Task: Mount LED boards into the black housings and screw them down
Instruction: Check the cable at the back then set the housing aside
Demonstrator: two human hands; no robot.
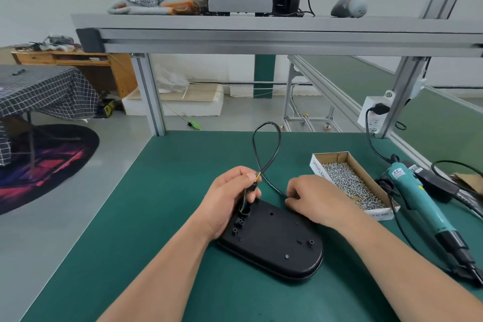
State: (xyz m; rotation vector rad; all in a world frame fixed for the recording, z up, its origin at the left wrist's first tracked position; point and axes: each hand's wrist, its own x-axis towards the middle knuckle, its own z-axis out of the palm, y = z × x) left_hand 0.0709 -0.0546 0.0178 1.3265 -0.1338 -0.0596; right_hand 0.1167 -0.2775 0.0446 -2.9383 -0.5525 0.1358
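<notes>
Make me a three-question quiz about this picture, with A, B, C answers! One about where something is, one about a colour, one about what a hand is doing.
1. Where is the box of screws? A) left of the black housing B) right of it C) on it
2. The screwdriver is mostly: A) teal B) red C) yellow
3. The left hand is: A) lying flat B) holding the screwdriver C) holding the cable
Answers: 1B, it stands at the housing's right; 2A, teal shows plainly; 3C, its fingers pinch the cable.

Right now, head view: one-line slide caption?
Left hand pinches the cable by its coloured wires over the black housing; right hand holds it beside the screw box.
</notes>
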